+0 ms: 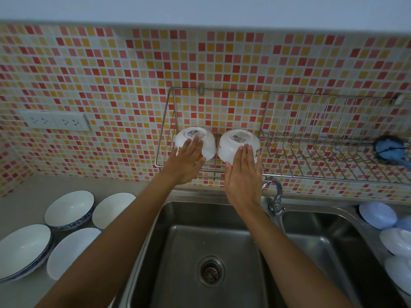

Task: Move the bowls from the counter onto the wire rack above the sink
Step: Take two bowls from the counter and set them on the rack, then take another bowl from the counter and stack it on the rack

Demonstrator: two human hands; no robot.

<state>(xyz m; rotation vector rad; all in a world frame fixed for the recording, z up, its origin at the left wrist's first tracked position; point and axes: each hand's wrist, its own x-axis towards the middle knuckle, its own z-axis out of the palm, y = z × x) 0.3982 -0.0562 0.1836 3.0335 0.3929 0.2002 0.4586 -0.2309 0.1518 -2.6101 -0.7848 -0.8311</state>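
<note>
Two white bowls sit upside down, side by side, at the left end of the wire rack [289,172] on the mosaic-tiled wall above the sink [209,241]. The left bowl [205,141] and the right bowl [233,143] each carry a dark printed label on the base, its writing too small to read; the right one shows small red marks near its rim. The left hand [185,162] lies flat with fingers extended over the left bowl's near side; the right hand [243,174] rests open, fingers straight, against the right bowl. Four blue-rimmed white bowls [69,208] stand upright on the table [26,196] at the left, partly hidden by the left forearm. A blue brush [388,150] at the rack's right end and pale dishes [378,215] are cut off by the frame edge.
</note>
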